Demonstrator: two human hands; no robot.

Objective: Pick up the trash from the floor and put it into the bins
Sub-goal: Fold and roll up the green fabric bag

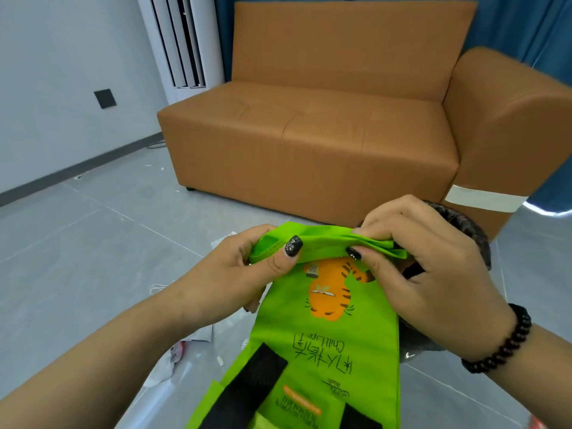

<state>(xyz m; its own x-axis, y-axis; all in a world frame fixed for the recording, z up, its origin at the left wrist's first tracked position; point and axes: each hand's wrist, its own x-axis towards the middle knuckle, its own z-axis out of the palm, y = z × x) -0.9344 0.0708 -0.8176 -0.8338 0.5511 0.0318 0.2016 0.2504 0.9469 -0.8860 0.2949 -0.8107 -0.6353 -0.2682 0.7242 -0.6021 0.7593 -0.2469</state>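
Both hands pinched the far edge of the green bag (325, 335), left hand (244, 274) and right hand (433, 267) level, its length hanging toward the person.

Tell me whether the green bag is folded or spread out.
Partly folded. The left hand and right hand pinch the far end of the green bag, bunched into pleats; the near part hangs flat, cat print showing.

A living room or lounge, by the look of it: a tan leather sofa (325, 119) stands on a grey tiled floor (77, 243) before blue curtains (520, 23), with a white standing air conditioner (182, 41) in the corner.
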